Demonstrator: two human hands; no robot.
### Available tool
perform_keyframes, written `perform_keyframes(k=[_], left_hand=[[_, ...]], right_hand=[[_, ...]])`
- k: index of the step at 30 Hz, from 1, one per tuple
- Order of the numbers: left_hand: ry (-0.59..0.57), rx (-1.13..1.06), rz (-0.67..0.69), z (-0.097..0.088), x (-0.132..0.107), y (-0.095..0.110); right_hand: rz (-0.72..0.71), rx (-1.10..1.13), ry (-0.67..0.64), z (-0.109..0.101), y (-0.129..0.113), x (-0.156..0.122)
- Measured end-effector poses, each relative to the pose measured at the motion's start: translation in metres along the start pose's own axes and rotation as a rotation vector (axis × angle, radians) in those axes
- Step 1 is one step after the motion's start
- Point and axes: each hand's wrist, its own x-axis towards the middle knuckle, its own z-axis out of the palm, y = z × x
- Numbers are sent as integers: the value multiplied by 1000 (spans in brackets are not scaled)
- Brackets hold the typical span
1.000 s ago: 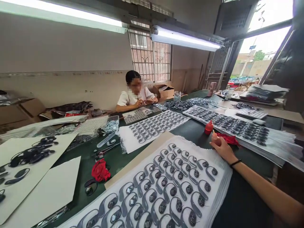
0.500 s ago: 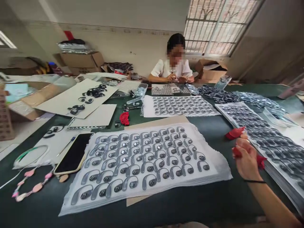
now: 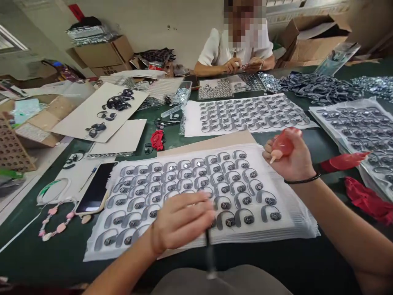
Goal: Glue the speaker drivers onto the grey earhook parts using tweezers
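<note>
My right hand is closed round a small pink squeeze bottle with its pale nozzle pointing down-left, just above the right edge of a white sheet. That sheet carries rows of grey hook-shaped parts with round metal centres. My left hand hovers over the sheet's lower middle, fingers pinched on a thin dark stick-like tool that is blurred by motion.
A phone and a pink bead string lie left of the sheet. More filled sheets lie behind and at right; red cloth at right. A co-worker sits across the green table. Cardboard boxes stand behind.
The view has tilted down. My right hand moved left from the red cloth, now holding the pink bottle over the sheet's edge. My left hand has come into view with the dark tool.
</note>
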Motion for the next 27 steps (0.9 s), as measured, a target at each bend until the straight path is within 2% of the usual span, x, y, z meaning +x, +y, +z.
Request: perform_keyframes(k=[3,5,7,9,11,14,16,21,27], left_hand=[[-1,-54,237,45,13,-12],[18,-77,243,68,16,-13],[29,-82,155,81,13,-11],[46,-77,38,87,8,-9],[56,-70,-35,89,3,-7],[54,-76,-61,94,-3,-7],[41,-88,-64,98,-6,-7],[38,-116,-86,101,-6,-11],[44,-126,-108,104,-10,-14]], right_hand=[[-5,-34,11,7,11,6],[-48,-125,-43,14,18,9],[-116,-249,-116,22,26,11],[-174,-369,-190,27,36,12],[-246,-477,-208,27,47,10],[-455,-638,-186,20,62,5],[-534,-673,-193,14,71,2],[-520,-711,-273,7,82,-2],[-516,-838,-364,6,81,-6]])
